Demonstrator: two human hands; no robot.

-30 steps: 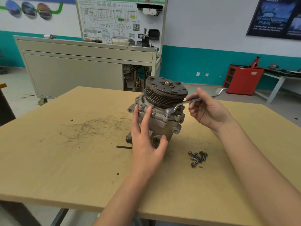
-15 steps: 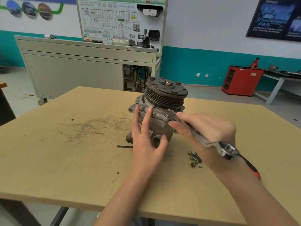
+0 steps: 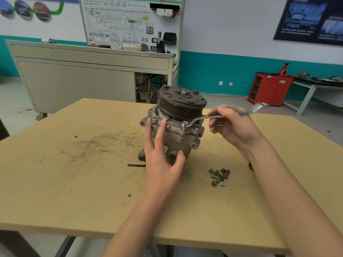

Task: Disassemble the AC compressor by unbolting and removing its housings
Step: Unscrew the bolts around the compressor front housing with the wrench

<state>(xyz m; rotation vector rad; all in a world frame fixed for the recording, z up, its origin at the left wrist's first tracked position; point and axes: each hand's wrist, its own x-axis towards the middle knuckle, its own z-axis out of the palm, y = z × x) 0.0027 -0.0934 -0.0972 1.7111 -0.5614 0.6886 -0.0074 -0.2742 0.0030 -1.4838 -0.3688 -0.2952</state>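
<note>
Basically got wrench (image 3: 204, 117) ringed on center-frame bolt (image 3: 185, 123), handle running right into right hand (image 3: 230, 125), fingers curled round it; left hand (image 3: 161, 156) flat on compressor (image 3: 176, 140), fingers straight.

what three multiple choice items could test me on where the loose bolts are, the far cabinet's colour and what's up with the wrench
1. The loose bolts lie:
A) on the table, right of the compressor
B) on its pulley
C) in a drawer

2. The cabinet by the far wall is:
A) yellow
B) red
C) black

3. The wrench is:
A) flat on the table
B) hung on a hook
C) gripped by the right hand, ring end on the compressor

Answers:
1. A, they cluster on the wood.
2. B, its panels are red.
3. C, fingers curl round its handle.
</note>
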